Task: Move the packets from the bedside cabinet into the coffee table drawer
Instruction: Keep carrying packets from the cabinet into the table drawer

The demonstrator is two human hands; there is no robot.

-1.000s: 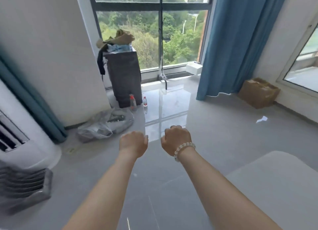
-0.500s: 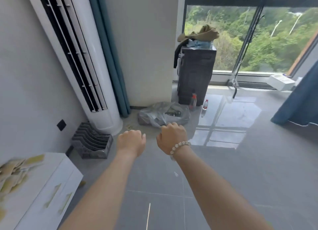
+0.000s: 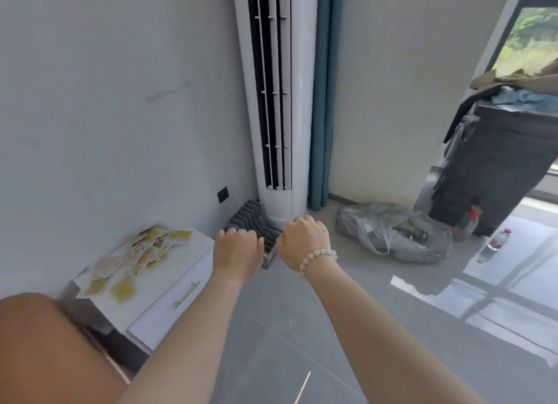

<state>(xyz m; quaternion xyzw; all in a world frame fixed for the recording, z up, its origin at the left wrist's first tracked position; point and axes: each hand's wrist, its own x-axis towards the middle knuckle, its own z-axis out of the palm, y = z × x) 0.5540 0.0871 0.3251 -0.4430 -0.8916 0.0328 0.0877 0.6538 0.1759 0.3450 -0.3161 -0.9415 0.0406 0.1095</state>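
Head view:
Left grip (image 3: 237, 249): my fingers curled together, holding nothing.
Right grip (image 3: 305, 240): curled together, empty, at 3 o'clock just beside my left.
Packets (image 3: 136, 258): heaped on the bedside cabinet (image 3: 181, 261), 9 o'clock of my left grip, apart from it.

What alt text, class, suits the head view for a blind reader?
The left hand and right hand, both fisted and empty, are held out near yellowish packets heaped on a white bedside cabinet, left of an air conditioner.

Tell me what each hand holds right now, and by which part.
Nothing is held. The left hand and right hand are both curled into empty fists above the floor; the packets lie untouched on the bedside cabinet.
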